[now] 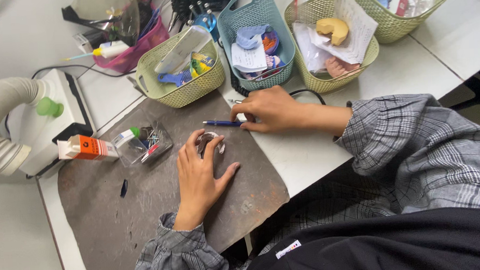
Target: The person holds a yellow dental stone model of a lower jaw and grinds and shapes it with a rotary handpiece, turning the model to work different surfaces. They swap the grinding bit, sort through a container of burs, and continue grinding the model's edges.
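Your left hand [201, 174] rests fingers spread over a small pale dental piece [210, 141] on the dark mat [119, 221], while your right hand [268, 109], fingers curled, closes on the blue pen [220, 123] just beyond it, nothing yet marked.

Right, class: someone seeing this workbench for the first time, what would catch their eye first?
Probably the two hands at the centre: the left hand rests on a small pale object on the dark mat, while the right hand touches a blue pen. Behind them, a row of woven baskets packed with bits stands out.
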